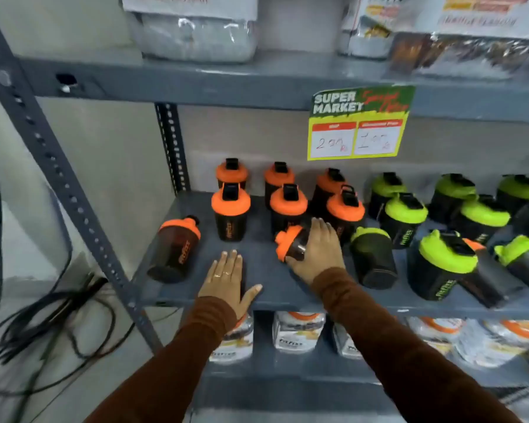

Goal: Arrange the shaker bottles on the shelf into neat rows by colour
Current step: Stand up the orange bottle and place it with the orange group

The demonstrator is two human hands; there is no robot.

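Black shaker bottles stand on a grey metal shelf (pixel 266 288). Several orange-lidded ones (pixel 231 210) form two rows at the left, several green-lidded ones (pixel 405 215) fill the right. My right hand (pixel 316 251) is shut on an orange-lidded bottle (pixel 290 243) tilted on its side, lid pointing left. My left hand (pixel 226 277) rests flat and open on the shelf, holding nothing. Another orange-lidded bottle (pixel 174 250) leans at the shelf's left edge. A green-lidded bottle (pixel 373 257) sits tilted just right of my right hand.
A slanted shelf upright (pixel 74 199) runs down the left. A price tag (pixel 361 122) hangs from the shelf above, which carries bagged goods (pixel 196 35). White tubs (pixel 298 334) sit on the shelf below. Black cables (pixel 43 319) lie on the floor at left.
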